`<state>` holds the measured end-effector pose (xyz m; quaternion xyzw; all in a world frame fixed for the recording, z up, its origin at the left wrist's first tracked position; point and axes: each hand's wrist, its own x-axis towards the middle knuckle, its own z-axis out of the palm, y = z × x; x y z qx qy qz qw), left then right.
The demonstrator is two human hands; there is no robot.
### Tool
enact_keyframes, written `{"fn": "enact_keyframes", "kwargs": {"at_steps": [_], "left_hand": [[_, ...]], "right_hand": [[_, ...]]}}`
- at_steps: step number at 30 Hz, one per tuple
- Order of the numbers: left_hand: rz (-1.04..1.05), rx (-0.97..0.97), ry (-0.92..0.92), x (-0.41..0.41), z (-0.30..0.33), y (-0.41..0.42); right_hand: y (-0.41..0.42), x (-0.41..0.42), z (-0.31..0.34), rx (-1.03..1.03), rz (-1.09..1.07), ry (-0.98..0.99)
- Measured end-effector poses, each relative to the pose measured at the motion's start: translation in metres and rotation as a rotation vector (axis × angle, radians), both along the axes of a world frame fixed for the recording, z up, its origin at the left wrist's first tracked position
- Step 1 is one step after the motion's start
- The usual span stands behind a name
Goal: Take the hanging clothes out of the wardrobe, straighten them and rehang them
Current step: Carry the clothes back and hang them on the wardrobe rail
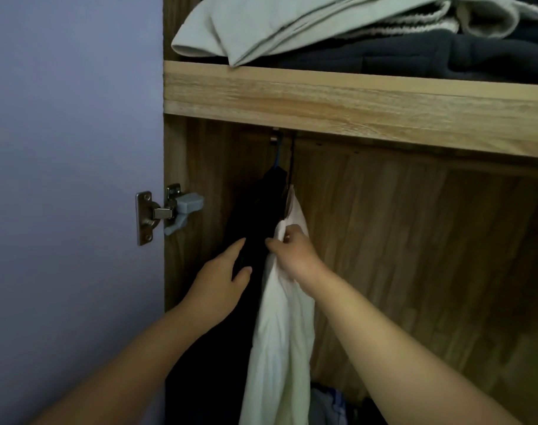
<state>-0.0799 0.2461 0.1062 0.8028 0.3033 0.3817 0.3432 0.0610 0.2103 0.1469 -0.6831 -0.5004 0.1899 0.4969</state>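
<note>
Head view: a white garment (284,326) hangs inside the wardrobe (414,240) from a dark hanger (292,167), just right of a black garment (255,216) on a blue hanger (277,154); the two touch. The right hand (293,253) pinches the white cloth near its top edge, fingers (275,242) curled into the fabric. The left hand (220,280) lies against the black garment with straight, relaxed fingers, holding nothing. Above, a wooden shelf (353,99) carries folded pale and dark clothes (322,29). At left, a metal hinge (163,213) joins the lilac door (71,179).
</note>
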Motion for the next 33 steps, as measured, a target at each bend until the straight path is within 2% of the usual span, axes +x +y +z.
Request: {"fn": "enact_keyframes", "kwargs": {"at_steps": [4, 7, 10, 13, 18, 25, 33], "left_hand": [[-0.015, 0.007, 0.049, -0.008, -0.005, -0.019], [0.070, 0.032, 0.089, -0.016, -0.013, -0.038], [0.189, 0.177, 0.120, -0.025, -0.023, -0.062], [0.198, 0.293, 0.144, -0.028, -0.037, -0.091], [0.018, 0.212, 0.340, -0.021, -0.076, -0.134], [-0.221, 0.127, 0.635, -0.009, -0.117, -0.171], [-0.573, 0.242, 0.817, -0.001, -0.150, -0.210]], "right_hand": [[-0.038, 0.000, -0.017, -0.090, 0.053, -0.182], [-0.078, 0.006, -0.039, -0.221, 0.054, -0.286], [-0.124, 0.013, -0.060, -0.337, 0.052, -0.350], [-0.168, 0.017, -0.082, -0.459, 0.074, -0.373], [-0.235, 0.018, -0.117, -0.616, 0.069, -0.336], [-0.307, 0.008, -0.147, -0.768, -0.079, -0.290], [-0.386, -0.043, -0.174, -0.811, -0.302, -0.161]]}}
